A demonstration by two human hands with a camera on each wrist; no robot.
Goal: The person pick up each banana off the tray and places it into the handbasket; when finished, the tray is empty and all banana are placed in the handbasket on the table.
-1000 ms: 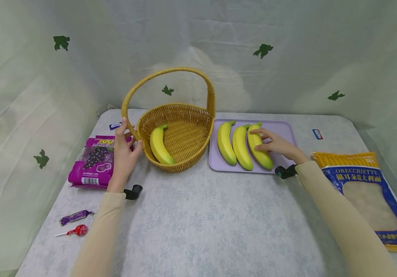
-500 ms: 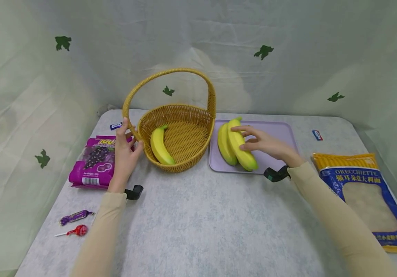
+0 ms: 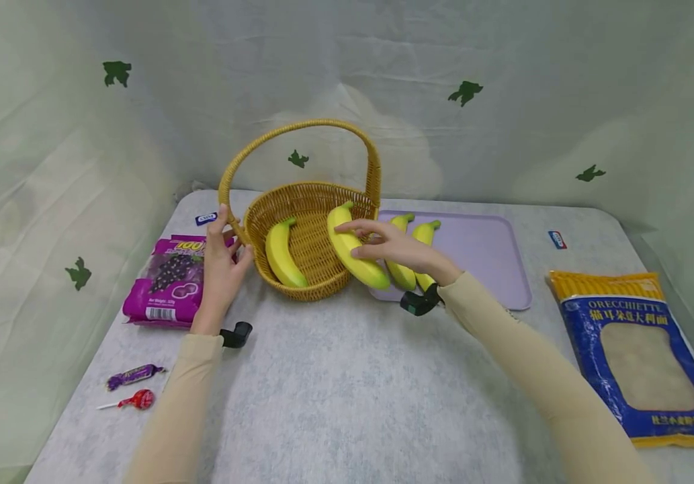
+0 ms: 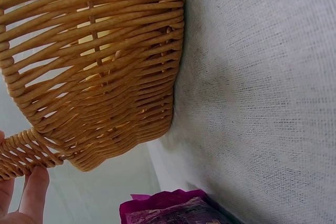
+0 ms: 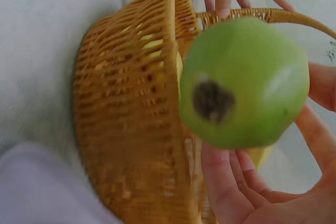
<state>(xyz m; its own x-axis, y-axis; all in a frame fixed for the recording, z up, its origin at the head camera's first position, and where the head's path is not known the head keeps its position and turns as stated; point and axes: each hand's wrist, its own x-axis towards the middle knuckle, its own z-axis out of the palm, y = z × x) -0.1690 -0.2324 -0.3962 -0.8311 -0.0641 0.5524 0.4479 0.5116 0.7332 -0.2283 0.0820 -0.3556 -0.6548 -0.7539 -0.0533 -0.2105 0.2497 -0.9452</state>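
My right hand (image 3: 396,245) grips a yellow banana (image 3: 353,247) with a green tip, held over the right rim of the wicker basket (image 3: 318,290). Close up in the right wrist view, the green end of that banana (image 5: 244,82) faces the camera between thumb and fingers. My left hand (image 3: 223,265) pinches the foot of the basket's arched handle, and its fingertips (image 4: 35,187) show against the weave in the left wrist view. Another banana (image 3: 283,255) lies inside the basket on the left. Two more bananas lie on the lilac tray (image 3: 492,259), partly behind my right hand and wrist.
A purple candy bag (image 3: 162,286) lies left of the basket, with a wrapped candy (image 3: 135,376) and a red lollipop (image 3: 141,399) nearer the front. A blue and yellow pasta bag (image 3: 643,356) lies at the right. Pale cloth walls stand behind and beside the table.
My right hand has lifted the rightmost banana off the tray and carried it left, past the other two, to the basket's right rim. The left hand stays at the handle.
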